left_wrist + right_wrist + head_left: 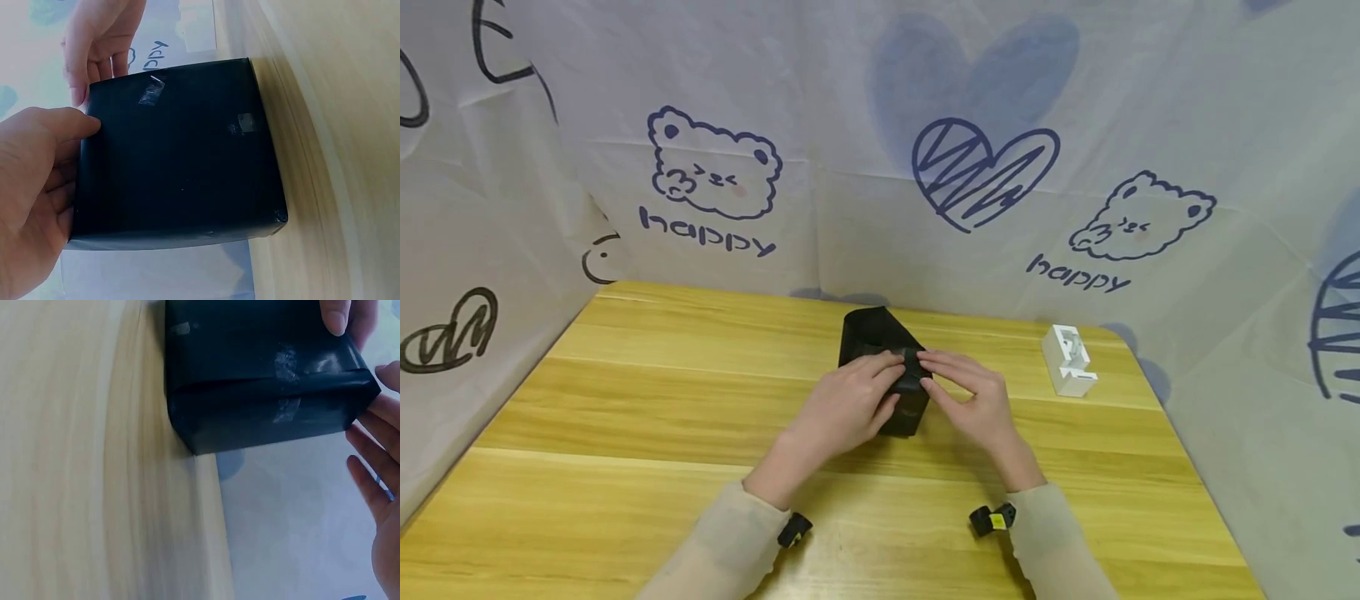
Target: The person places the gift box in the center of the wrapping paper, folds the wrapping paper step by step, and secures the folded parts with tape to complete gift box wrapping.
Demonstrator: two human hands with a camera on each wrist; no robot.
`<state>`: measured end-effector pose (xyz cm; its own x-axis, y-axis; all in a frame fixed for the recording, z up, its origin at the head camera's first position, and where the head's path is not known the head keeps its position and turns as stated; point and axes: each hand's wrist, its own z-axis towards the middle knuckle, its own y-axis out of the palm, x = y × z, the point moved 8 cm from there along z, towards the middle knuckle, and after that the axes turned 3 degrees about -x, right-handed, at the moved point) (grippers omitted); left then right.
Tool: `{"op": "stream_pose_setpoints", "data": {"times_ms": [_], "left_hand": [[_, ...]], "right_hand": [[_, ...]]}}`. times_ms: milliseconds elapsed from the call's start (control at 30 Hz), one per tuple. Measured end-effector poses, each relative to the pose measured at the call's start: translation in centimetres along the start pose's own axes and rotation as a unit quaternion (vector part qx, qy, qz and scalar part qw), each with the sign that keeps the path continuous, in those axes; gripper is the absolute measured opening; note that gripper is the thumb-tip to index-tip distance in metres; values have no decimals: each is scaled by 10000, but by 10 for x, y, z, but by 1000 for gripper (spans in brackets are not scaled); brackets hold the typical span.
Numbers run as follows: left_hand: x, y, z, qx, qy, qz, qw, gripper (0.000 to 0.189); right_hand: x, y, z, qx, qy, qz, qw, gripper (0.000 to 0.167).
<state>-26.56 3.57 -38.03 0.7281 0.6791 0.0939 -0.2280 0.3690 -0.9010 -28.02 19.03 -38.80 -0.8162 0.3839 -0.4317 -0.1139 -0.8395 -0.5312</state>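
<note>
A box wrapped in black paper (901,421) stands on the table in front of me. Behind my hands, a loose-looking part of the black paper (856,333) sticks up at its far left. My left hand (847,402) holds the box's upper edge, thumb on the near face and bent fingers over the top. At the upper right corner, the fingertips of my right hand (976,398) touch the paper, its fingers fairly straight. Clear tape strips (286,411) shine on the wrapped sides. The fingers hide part of the top.
A white notched block (1067,362) stands at the far right of the wooden table (647,400). Behind the table hangs a white printed cloth (850,208), with more cloth at both sides. Each sleeve carries a small black wrist device (992,521).
</note>
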Motion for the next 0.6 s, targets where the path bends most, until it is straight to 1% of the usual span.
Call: {"op": "stream_pose_setpoints", "data": {"times_ms": [67,133,267,367,433,500,600], "left_hand": [[-1,0,0,-8,7,-18,10000,38],[-1,0,0,-8,23,-16,10000,38],[0,0,-1,-113,31,141,9998,43],[4,3,-1,-370,-47,384,9986,50],[7,5,-1,-598,-139,550,9966,56],[9,9,-2,-894,-273,653,9935,62],[13,15,-3,-1322,-440,792,9871,71]], "right_hand": [[-1,-3,1,109,-132,5,9999,29],[-1,-3,0,93,-236,-32,9997,28],[1,-3,1,-68,-169,-17,9998,31],[5,-2,2,-229,87,123,9996,32],[8,-3,2,-334,334,358,9982,31],[10,-4,1,-377,553,632,9958,29],[12,-7,-1,-444,666,934,9924,27]]}}
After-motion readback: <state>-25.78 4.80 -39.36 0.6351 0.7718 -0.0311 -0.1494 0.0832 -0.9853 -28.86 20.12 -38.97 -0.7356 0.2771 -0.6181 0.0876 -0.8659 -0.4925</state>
